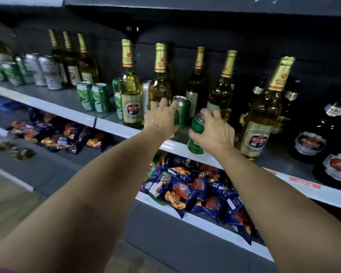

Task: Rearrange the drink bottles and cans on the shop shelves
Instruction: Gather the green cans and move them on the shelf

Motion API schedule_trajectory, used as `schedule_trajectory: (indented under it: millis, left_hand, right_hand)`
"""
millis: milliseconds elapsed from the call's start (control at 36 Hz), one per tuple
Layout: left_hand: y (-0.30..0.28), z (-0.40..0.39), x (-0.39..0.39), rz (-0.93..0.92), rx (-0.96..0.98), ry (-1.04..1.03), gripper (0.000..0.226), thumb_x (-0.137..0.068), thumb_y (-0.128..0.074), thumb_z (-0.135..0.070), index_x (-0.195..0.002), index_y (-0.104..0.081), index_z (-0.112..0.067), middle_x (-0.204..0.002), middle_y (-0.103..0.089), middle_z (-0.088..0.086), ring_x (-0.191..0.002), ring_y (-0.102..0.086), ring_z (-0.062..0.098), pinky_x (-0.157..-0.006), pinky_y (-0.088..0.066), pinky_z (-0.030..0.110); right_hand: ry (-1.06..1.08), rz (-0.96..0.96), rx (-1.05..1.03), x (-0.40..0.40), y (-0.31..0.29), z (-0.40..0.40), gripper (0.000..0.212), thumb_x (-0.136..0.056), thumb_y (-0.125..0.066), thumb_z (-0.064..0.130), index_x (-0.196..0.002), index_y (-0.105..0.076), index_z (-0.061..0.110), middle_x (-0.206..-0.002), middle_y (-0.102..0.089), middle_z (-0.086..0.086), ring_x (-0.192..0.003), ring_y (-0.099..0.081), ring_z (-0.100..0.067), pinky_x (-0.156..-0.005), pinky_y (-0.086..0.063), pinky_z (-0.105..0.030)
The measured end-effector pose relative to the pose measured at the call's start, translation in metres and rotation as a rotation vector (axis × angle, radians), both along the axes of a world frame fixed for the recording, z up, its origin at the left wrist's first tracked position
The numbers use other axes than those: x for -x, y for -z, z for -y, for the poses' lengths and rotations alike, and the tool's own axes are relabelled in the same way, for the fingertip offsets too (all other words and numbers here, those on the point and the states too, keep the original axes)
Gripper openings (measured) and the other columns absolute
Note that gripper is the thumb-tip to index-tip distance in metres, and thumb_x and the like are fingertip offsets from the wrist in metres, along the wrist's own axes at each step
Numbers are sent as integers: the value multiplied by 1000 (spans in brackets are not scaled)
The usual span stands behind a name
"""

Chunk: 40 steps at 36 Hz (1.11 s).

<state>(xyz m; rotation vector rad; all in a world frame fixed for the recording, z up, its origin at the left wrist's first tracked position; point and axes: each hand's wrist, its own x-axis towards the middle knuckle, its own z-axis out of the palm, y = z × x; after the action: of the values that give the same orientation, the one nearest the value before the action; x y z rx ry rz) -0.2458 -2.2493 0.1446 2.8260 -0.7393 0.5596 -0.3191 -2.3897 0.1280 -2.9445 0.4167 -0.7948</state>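
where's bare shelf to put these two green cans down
Bare grey shelf lies in front of the silver cans, left of the green can pair. A smaller patch lies right of the front bottle, before the dark bottles. Between both hands it's crowded with bottles.

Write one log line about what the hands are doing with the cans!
left hand: grips upright green metal can on grey shelf | right hand: holds tilted green metal can at shelf edge

Chinese characters on beer bottle labels (130, 109), blurred, none clearly readable
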Motion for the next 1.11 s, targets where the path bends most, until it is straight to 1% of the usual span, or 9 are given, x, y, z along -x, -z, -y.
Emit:
schedule_trajectory:
  millis: [83, 139, 278, 417, 500, 694, 889, 1000, 1111]
  left_hand:
    - [-4, -29, 8, 46, 82, -55, 56, -83, -65, -41, -127, -38, -20, -124, -39, 12, -112, -45, 34, -70, -39, 40]
    - [-6, -52, 12, 25, 97, -115, 57, -81, -65, -42, -126, -38, -19, -123, -40, 12, -107, -50, 34, -70, -37, 39]
    - [17, -121, 16, -121, 73, -317, 62, -81, -66, -42, -132, -36, -22, -123, -40, 12, -107, -54, 37, -68, -40, 39]
    - [60, -200, 23, -251, 97, -500, 57, -80, -67, -43, -127, -43, -20, -125, -40, 12, -107, -55, 38, -70, -41, 39]
    - [83, -246, 22, -320, 112, -599, 61, -78, -70, -43, -129, -43, -23, -126, -40, 11, -107, -55, 37, -72, -44, 40]
    - [118, -358, 3, -414, 124, -746, 58, -79, -69, -46, -126, -44, -22, -122, -43, 10, -104, -57, 34, -73, -48, 40]
    - [127, -472, -35, -471, 125, -811, 60, -79, -70, -45, -128, -44, -22, -121, -41, 9, -106, -57, 33, -71, -46, 39]
    - [132, -529, -59, -494, 141, -837, 60, -79, -70, -44, -127, -44, -20, -122, -42, 9, -107, -57, 33, -69, -43, 37]
    - [137, -575, -85, -498, 162, -841, 57, -79, -69, -44, -125, -46, -20, -118, -46, 8, -107, -57, 32, -68, -41, 35]
  right_hand:
    - [-125, -2, 22, -6, -1, -26, 67, -81, -61, 55, -135, -37, 23, -126, -43, -6, -105, -57, -32, -72, -42, -34]
    - [-196, -13, 25, -12, 0, -47, 68, -81, -62, 55, -135, -36, 23, -126, -42, -6, -103, -58, -33, -69, -40, -34]
    - [-365, -69, 36, -31, 17, -111, 71, -81, -60, 56, -138, -34, 22, -135, -40, -7, -104, -58, -35, -72, -44, -36]
    - [-558, -163, 88, -50, 43, -181, 63, -83, -58, 54, -132, -38, 20, -128, -44, -7, -104, -57, -32, -68, -39, -34]
    - [-637, -237, 94, -64, 58, -227, 63, -82, -59, 53, -131, -38, 20, -125, -44, -7, -104, -57, -32, -71, -41, -36]
    - [-717, -381, 116, -105, 90, -346, 70, -86, -57, 55, -141, -30, 22, -137, -38, -8, -109, -56, -30, -68, -39, -33]
    - [-759, -501, 92, -154, 109, -474, 66, -84, -62, 52, -135, -34, 20, -136, -39, -10, -109, -55, -32, -73, -40, -36]
    - [-780, -526, 105, -181, 110, -536, 69, -85, -63, 50, -138, -32, 19, -136, -39, -9, -111, -54, -33, -70, -39, -34]
    - [-801, -559, 116, -214, 113, -587, 64, -84, -64, 48, -132, -35, 18, -131, -41, -10, -108, -55, -33, -68, -37, -34]
